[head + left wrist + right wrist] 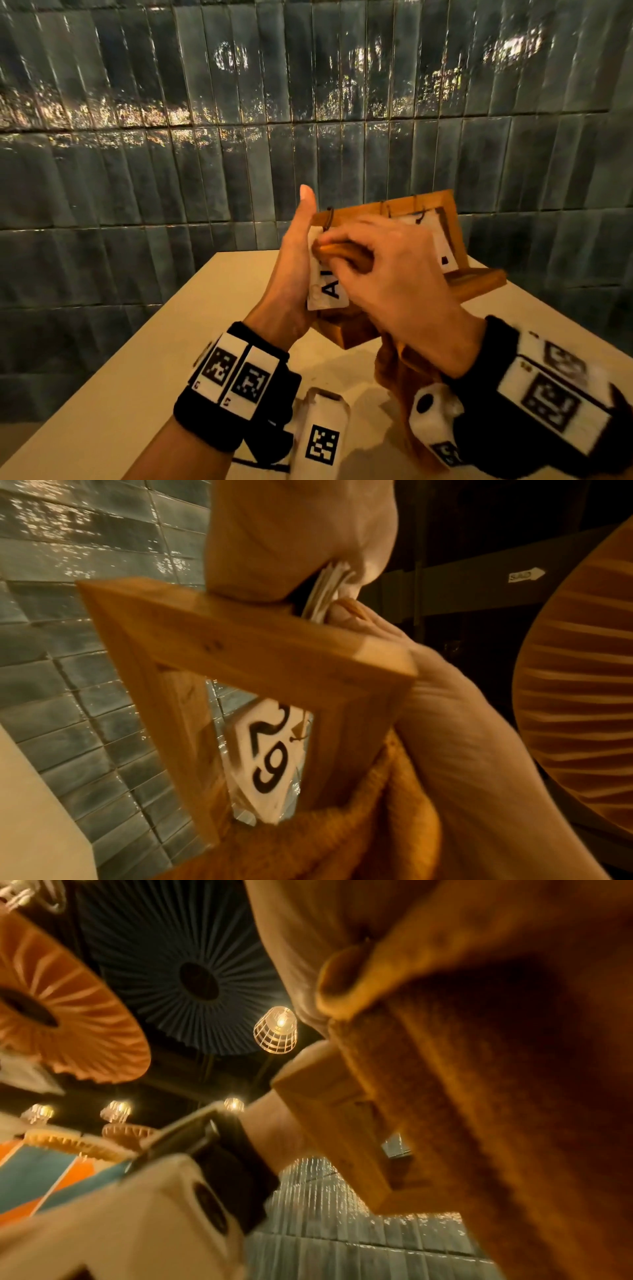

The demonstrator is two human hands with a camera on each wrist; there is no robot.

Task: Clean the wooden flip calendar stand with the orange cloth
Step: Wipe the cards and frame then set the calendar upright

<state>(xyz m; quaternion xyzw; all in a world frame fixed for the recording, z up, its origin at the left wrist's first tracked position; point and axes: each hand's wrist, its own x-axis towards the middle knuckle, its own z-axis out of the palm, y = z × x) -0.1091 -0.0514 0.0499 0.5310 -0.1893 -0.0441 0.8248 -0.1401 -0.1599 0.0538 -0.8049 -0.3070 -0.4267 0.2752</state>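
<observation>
The wooden flip calendar stand [363, 334] is held up off the pale table [164, 346], tilted, in front of a wall of dark glazed tiles [171, 154]. White cards hang from rings on its top bar — one on the left side shows black letters [330, 291], and from the left wrist view another reads 29 [270, 753] through the open frame. The left hand [294, 274] grips the stand's left end, thumb pointing straight up, its fingers hidden behind the frame. The right hand [387, 270] curls its fingers round a bunched part of the orange cloth [394, 373] and presses it on the front of the cards; the rest of the cloth hangs below the wrist. Both wrists wear black bands with printed markers [236, 373].
</observation>
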